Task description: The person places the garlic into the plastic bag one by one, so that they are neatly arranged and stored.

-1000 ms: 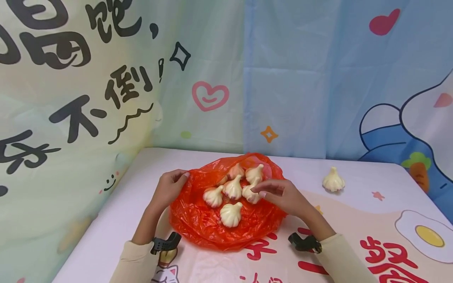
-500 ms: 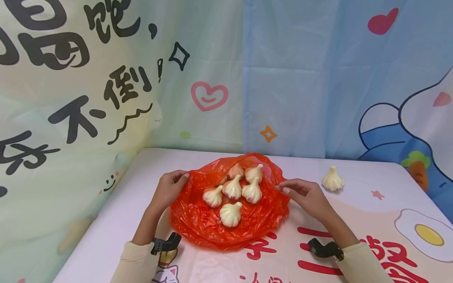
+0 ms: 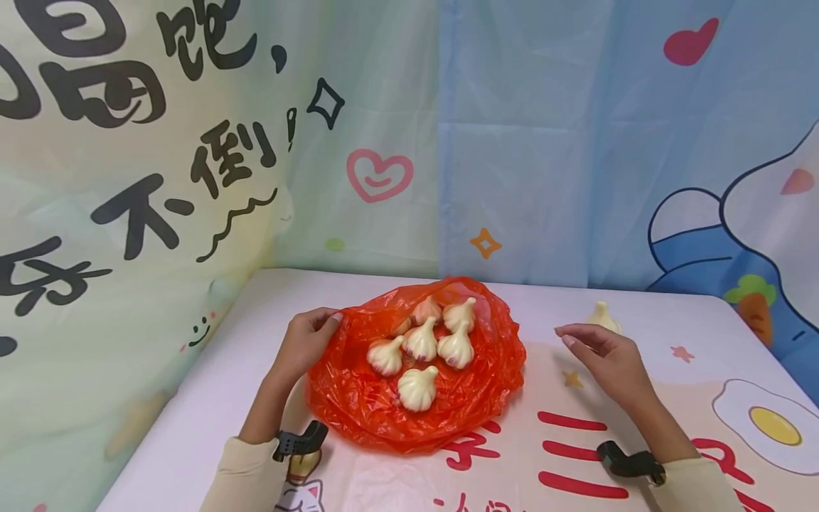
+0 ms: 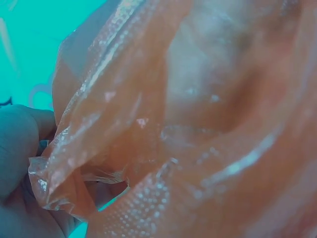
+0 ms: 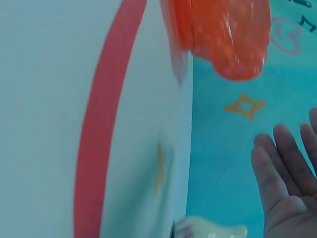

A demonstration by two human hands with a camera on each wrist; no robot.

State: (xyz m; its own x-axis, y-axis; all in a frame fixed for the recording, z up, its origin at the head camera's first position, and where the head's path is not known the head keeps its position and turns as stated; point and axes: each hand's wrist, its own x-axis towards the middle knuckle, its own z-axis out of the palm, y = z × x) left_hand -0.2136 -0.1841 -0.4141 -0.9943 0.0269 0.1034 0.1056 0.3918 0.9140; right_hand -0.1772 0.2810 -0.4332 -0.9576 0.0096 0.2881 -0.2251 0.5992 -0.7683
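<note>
A red plastic bag (image 3: 358, 419) lies spread wide on the table with several whitish garlic bulbs (image 3: 417, 389) inside its opening. My left hand (image 3: 309, 345) pinches the bag's left rim; in the left wrist view the crinkled film (image 4: 133, 124) bunches between thumb and fingers. To the right of the bag, my right hand (image 3: 608, 359) hovers over the table, fingers loosely extended and holding nothing. Just behind it stands a single garlic bulb (image 3: 603, 318), partly covered by the hand. In the right wrist view that bulb (image 5: 210, 229) shows at the bottom, beside the hand (image 5: 292, 198).
The white table (image 3: 281, 284) carries a printed cloth with red lettering and a fried egg picture (image 3: 768, 430). Fabric backdrops (image 3: 518, 178) rise behind it and on the left.
My right hand has moved from above the garlic in the bag, past the bag's right rim, to near the lone bulb. The left hand keeps its place on the rim.
</note>
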